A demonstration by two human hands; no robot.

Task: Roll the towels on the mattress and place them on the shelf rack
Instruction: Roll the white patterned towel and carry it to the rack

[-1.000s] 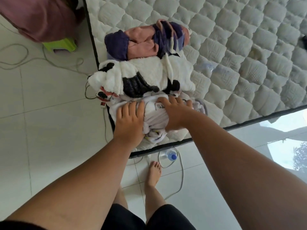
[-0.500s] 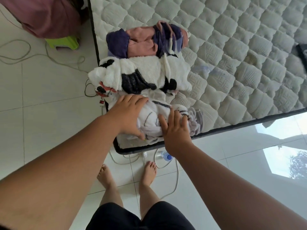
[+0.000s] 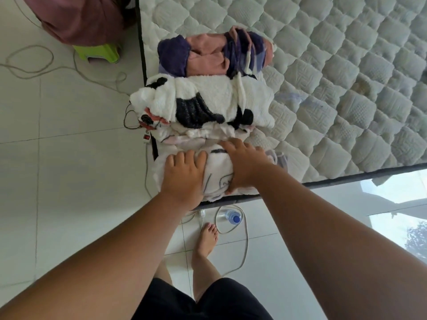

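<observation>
Three towels lie in a row at the near left corner of the quilted mattress [image 3: 335, 72]. Farthest is a rolled purple and pink towel [image 3: 208, 54]. In the middle sits a rolled white and black fluffy towel [image 3: 208, 100]. Nearest is a white towel with thin dark lines [image 3: 218, 174], bunched into a roll at the mattress edge. My left hand [image 3: 184, 176] lies flat on the roll's left part, fingers straight. My right hand [image 3: 245, 165] presses its right part, fingers spread forward and thumb down the near side. The shelf rack is out of view.
A green stool [image 3: 99, 54] stands on the tiled floor left of the mattress, under maroon cloth [image 3: 80, 17]. Cables [image 3: 46, 70] trail over the tiles, with a power strip [image 3: 146, 137] at the mattress side. A water bottle [image 3: 232, 217] lies by my bare foot [image 3: 208, 239].
Both hands have come back flat onto the white lined towel and pushed forward over it; half a second ago the left hand was lifted and curled over the roll. The view shifted slightly.
</observation>
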